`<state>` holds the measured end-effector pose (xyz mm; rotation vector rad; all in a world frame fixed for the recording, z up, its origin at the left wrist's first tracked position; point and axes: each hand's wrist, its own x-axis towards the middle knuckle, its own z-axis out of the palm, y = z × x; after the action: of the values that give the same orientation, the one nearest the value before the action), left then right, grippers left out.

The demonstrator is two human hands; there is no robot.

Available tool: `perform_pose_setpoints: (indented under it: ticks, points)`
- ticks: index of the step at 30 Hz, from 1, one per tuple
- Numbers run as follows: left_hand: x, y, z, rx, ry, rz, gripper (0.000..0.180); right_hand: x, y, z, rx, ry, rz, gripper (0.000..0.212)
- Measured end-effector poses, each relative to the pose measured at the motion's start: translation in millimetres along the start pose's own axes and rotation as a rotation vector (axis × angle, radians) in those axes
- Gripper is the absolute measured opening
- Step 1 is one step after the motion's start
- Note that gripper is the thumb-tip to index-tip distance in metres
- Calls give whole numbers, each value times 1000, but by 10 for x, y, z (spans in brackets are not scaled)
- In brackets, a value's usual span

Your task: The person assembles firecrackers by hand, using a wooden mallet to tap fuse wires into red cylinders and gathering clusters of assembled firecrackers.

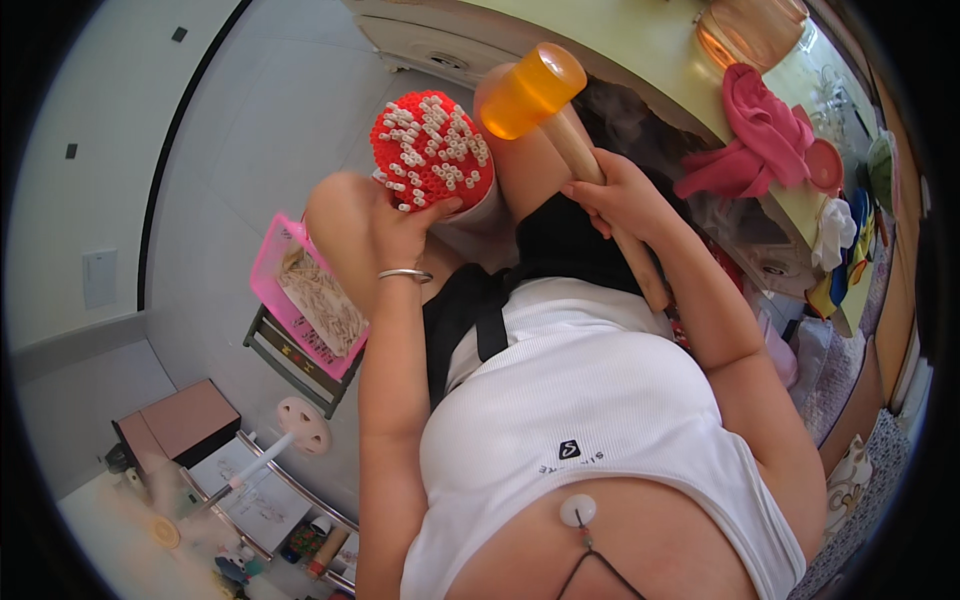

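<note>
Between the knees (pixel 343 205), red-topped cylinder (pixel 438 150) held by left hand (pixel 403 228), mallet (pixel 574 147) gripped in right hand (pixel 626 198)

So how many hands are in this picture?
2: the left hand holds the near side of the red-topped cylinder; the right hand grips the amber-headed mallet. No other hand shows.

Your left hand (pixel 402 232) conceals part of the red-topped container (pixel 430 150), whose base you cannot see; the top edge crops the amber vessel (pixel 748 40).
</note>
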<state>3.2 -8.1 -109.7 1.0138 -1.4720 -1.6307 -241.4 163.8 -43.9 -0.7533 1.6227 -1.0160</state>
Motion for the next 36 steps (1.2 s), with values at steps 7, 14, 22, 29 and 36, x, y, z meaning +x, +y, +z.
perform_pose_setpoints:
  ticks: [7, 14, 22, 29, 36]
  points:
    - [-24, 67, 20, -46, -69, -30, 58, 34, 93, -47, 116, -41, 3, 19]
    - [-50, 40, 56, -68, 1, -3, 65, 45, 158, -37, 158, -34, 15, 19]
    - [-245, -82, 189, 402, 280, 152, 58, 37, 155, -44, 160, -21, 21, 18]
    - [-419, 100, 298, 491, 356, 195, 50, 17, 129, -43, 143, -20, 27, 19]
    - [-495, -216, 10, 307, 328, 237, 26, 17, 101, -25, 150, -21, 19, 19]
